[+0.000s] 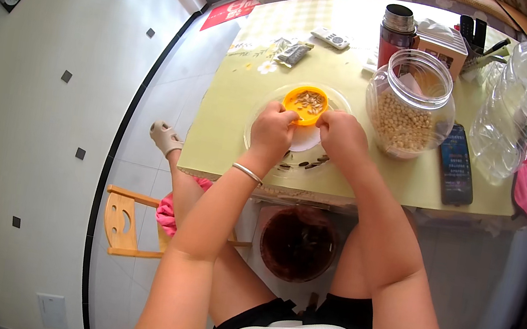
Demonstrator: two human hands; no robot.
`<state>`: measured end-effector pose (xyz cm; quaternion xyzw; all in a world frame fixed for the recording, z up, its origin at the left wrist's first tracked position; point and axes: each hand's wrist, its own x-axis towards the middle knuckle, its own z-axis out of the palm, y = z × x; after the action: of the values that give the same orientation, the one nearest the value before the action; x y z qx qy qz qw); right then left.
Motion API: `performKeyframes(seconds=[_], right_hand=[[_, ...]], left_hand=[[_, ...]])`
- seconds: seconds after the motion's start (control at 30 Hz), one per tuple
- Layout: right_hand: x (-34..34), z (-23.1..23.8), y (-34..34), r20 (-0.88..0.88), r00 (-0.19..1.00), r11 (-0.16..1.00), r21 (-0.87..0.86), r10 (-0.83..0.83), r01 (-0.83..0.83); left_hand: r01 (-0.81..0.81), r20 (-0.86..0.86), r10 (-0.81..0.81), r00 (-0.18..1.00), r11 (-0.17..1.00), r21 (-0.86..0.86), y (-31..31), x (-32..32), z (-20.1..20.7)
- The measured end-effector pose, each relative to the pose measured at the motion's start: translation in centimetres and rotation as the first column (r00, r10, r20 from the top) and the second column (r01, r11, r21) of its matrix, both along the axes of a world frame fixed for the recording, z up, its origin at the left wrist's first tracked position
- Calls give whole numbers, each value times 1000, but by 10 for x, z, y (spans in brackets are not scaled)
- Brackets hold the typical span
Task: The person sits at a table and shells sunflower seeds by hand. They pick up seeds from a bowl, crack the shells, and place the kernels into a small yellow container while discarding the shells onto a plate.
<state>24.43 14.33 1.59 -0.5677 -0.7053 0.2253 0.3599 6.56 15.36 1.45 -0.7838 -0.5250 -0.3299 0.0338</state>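
Observation:
A small round yellow bowl [302, 122] holds light-coloured seeds [312, 100] inside it. My left hand [274, 128] is closed on the bowl's near left side, with the thumb at the rim. On the opposite side, my right hand [342, 136] has its fingers curled in and pinched at the bowl's right edge. Beneath both hands lies a clear round tray [259, 105]. A white round piece [305, 139] sits on it, and several dark seeds or shells [310, 165] lie along its near side, partly hidden by my hands.
Right of my hands stands a clear jar [416, 113] of beige kernels, beside a phone [456, 166]. Farther back are a red thermos [396, 35], a remote [330, 38] and a small packet [294, 54]. A dark bucket [298, 244] sits below the table edge.

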Motion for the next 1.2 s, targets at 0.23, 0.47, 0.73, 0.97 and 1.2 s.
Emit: performKeyframes(seconds=[0.23, 0.47, 0.73, 0.97, 1.2], right_hand=[[-4, -8, 7, 19, 1000, 999, 47, 8, -9], [-21, -9, 15, 165, 984, 990, 115, 66, -85], [-32, -22, 26, 319, 941, 914, 337, 114, -225], [-35, -16, 27, 377, 909, 962, 127, 177, -240], [-31, -24, 24, 348, 937, 955, 282, -10, -95]], left_hand=[[-26, 93, 24, 995, 999, 26, -1, -23, 4], [-112, 100, 111, 989, 994, 9, -24, -44, 22], [-135, 1, 135, 991, 989, 60, -48, -50, 17], [-123, -4, 124, 992, 989, 77, -46, -45, 12], [-90, -109, 85, 990, 995, -45, -41, -28, 1]])
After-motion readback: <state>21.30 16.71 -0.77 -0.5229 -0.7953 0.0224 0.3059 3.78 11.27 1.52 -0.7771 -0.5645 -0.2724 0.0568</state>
